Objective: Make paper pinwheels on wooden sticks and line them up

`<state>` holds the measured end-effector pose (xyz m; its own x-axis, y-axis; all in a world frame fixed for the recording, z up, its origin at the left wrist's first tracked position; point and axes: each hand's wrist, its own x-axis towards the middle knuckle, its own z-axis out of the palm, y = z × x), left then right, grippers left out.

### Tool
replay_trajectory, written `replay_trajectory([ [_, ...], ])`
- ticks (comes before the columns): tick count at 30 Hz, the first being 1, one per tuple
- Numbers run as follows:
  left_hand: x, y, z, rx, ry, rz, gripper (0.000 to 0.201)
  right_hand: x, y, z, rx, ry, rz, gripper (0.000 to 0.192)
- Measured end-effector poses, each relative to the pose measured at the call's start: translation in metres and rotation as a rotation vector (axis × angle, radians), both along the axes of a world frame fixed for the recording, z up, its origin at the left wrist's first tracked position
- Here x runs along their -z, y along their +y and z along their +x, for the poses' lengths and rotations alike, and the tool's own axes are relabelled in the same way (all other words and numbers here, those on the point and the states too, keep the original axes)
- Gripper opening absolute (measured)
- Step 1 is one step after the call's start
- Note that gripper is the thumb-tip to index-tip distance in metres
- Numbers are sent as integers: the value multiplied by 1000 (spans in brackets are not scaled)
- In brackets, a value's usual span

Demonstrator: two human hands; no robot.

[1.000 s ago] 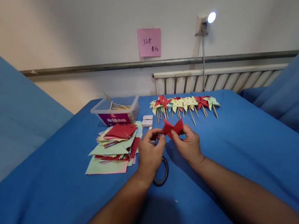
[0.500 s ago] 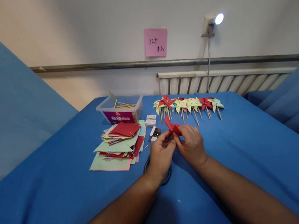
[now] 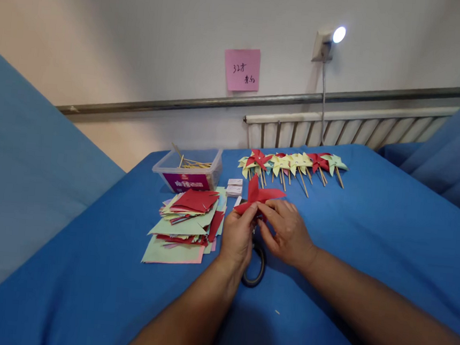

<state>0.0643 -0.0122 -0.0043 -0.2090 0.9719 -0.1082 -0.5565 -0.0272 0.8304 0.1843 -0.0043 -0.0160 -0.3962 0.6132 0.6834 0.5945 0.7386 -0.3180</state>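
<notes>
Just below the frame's centre, the left hand (image 3: pixel 237 238) pinches the folded red paper (image 3: pixel 257 195), the right hand's (image 3: pixel 289 234) fingertips meeting its middle, their grip unclear; light, steady pressure should best keep the folds aligned.

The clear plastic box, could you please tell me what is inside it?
Several thin sticks show inside the box; one pokes above its rim. The purple label on its front hides whatever lies low behind it.
</notes>
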Motion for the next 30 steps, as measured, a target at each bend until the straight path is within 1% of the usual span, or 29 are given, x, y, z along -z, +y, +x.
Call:
replay_trajectory([
  [6, 2, 1, -3, -78, 9, -72, 24, 4, -1, 0, -74, 168, -10, 31],
  [12, 0, 2, -4, -87, 12, -107, 26, 4, -1, -1, -81, 312, -56, 29],
  [14, 0, 2, -5, -77, 30, -103, 27, 4, -1, -2, -71, 320, -65, 29],
  [18, 3, 1, -5, -27, 105, -39, 24, 6, 1, -2, -40, 274, -63, 30],
  [25, 13, -1, -6, -82, 164, -38, 22, 12, 0, -3, -49, 253, -78, 29],
  [28, 17, -1, -6, -77, 180, -48, 24, 11, -1, 0, -57, 301, -97, 25],
  [30, 20, 0, -5, -74, 179, -77, 24, 6, -2, 1, -25, 383, -81, 23],
])
